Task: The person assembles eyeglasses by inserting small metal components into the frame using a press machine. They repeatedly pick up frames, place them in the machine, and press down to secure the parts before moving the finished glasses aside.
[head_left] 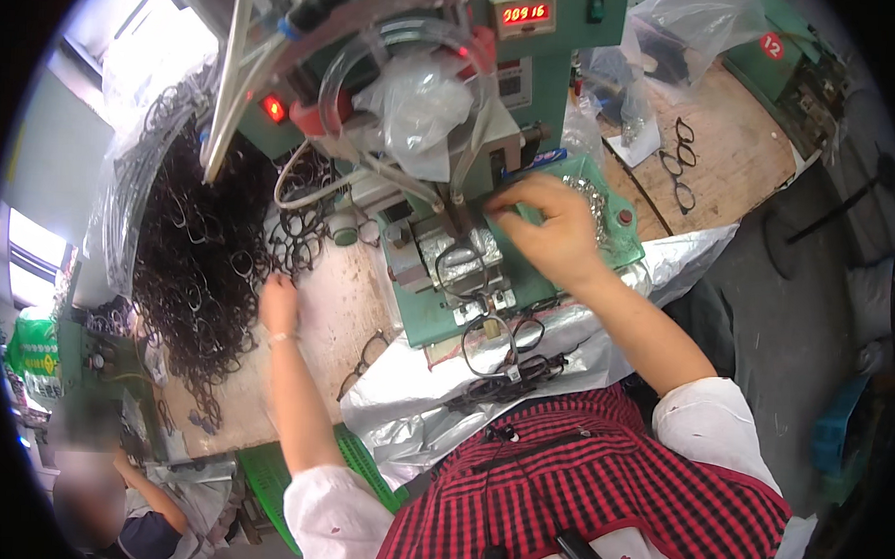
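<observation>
A dark eyeglass frame [462,344] sits in the metal fixture [460,252] of a green bench machine, one rim on the fixture and the other hanging off its near side. To the right of the fixture, my right hand [558,229] has its thumb and forefinger pinched by the machine's head; what they hold, if anything, is too small to make out. My left hand [279,308] reaches to the right edge of a big pile of dark eyeglass frames [197,241]. Its fingers are curled at the loose frames there, and whatever is between them is hidden.
A green tray [621,248] with small metal parts lies right of the fixture. Several frames rest on silver foil [404,406] along the near edge. Clear tubes and a plastic bag [414,106] hang above. A co-worker [114,504] sits at the lower left.
</observation>
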Tool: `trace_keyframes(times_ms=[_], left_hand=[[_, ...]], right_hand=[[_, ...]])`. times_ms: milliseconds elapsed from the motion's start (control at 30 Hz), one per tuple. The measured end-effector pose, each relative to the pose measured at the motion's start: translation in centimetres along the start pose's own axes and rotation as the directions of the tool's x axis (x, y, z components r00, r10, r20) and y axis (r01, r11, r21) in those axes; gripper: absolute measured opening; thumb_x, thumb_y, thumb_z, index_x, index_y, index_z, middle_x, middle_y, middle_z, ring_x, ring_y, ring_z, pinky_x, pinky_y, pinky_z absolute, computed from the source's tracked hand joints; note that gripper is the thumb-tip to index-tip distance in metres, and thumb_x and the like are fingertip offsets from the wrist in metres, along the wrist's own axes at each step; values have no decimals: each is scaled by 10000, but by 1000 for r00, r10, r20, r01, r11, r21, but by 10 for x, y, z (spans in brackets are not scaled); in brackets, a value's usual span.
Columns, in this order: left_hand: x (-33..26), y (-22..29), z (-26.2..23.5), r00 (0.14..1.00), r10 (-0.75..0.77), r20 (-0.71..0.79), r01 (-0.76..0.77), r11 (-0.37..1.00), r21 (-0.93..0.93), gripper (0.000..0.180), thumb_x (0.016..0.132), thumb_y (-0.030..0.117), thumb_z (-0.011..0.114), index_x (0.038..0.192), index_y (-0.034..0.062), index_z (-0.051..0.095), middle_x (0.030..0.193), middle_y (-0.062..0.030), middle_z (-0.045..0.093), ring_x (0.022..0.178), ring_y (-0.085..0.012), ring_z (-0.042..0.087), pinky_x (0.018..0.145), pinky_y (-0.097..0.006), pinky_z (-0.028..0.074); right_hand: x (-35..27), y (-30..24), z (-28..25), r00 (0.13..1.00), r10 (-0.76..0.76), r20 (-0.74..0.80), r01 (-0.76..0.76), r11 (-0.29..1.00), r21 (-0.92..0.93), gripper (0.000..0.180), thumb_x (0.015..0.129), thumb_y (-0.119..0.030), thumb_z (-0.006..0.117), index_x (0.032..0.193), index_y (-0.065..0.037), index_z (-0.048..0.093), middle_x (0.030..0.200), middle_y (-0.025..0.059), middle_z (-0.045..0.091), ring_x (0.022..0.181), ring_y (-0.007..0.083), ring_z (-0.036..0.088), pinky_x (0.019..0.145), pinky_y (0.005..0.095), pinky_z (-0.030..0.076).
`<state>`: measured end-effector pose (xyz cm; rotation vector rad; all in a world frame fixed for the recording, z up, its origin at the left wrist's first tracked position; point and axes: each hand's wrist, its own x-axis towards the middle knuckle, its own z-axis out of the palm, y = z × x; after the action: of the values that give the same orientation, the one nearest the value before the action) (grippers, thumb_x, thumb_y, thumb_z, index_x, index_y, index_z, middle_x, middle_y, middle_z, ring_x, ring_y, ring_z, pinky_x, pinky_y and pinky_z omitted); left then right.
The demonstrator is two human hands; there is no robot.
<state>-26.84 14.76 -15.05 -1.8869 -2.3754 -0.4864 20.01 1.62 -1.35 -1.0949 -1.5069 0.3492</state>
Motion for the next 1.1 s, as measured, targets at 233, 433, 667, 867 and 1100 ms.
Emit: trace_keyframes(times_ms=[233,433,667,867,1100], left_hand=[[-107,87,-60,998,28,64,12,834,-552,274,1014,266,505,1013,34,652,850,-122,690,765,-307,646,702,-376,504],[-141,207,-188,673,390,-629,-614,-179,-769,158,1006,85,524,1092,-9,618,1032,-141,659,898,-214,624,824,-345,538],[-141,234,-178,744,306,-594,-597,-94,-797,94,976,68,576,960,-11,625,1048,-182,681,933,-274,677,865,-429,541],[-163,244,-150,324,745,-584,-868,-11,-496,270,743,126,692,1005,93,748,1058,-65,720,825,-251,638,876,-446,535],[-162,237,-132,291,755,-587,-895,-2,-446,238,772,186,713,999,122,744,1115,-29,702,728,-237,538,923,-496,524]], right_hand=[[-23,-6,25,974,199,-109,-182,972,151,344,751,-59,719,1074,-24,607,837,71,671,825,202,655,798,315,488],[-15,-14,27,944,330,-12,-283,825,490,495,788,-25,724,1232,-5,506,857,41,679,859,116,628,823,263,464],[-22,-43,21,960,277,28,-261,859,440,493,812,-3,690,1275,7,522,1071,77,666,955,151,643,910,292,477],[-27,44,-33,993,116,35,-65,756,-652,251,752,-137,723,987,-50,714,1132,167,639,1161,366,562,1002,451,447],[-56,105,-46,987,151,-48,-147,765,-626,150,791,-146,732,917,-64,744,1281,195,613,1186,370,564,1012,439,437]])
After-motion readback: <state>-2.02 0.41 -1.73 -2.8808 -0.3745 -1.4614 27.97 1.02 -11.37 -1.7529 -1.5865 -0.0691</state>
